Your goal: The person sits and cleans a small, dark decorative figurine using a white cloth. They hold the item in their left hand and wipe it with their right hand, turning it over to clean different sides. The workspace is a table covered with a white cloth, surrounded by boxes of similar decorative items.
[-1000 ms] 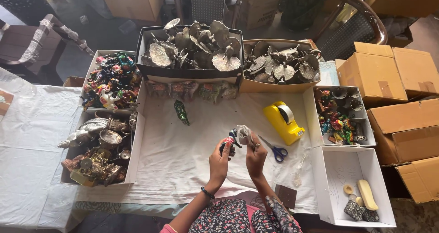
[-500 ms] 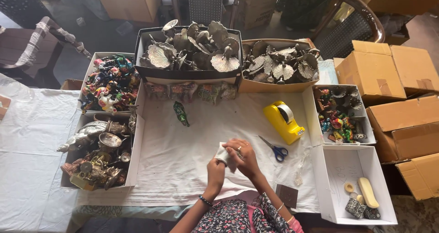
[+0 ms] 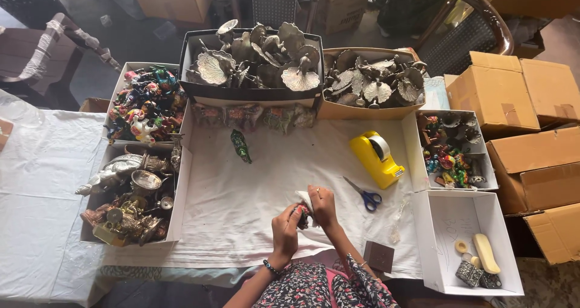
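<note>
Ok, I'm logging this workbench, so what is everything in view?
Small figure: one, dark with red, held between both hands with a white wrap.
Green figure: one, lying on the white cloth.
Tape dispenser: one, yellow, right of centre.
Scissors: one, blue-handled, beside the dispenser.
Silver leaf dishes: many, in two far boxes.
Painted figures: many, multicoloured, left box.
Metalware: many pieces, near-left box.
Cardboard boxes: several, brown, right.
Left hand: gripping the figure.
Right hand: on the wrap.
</note>
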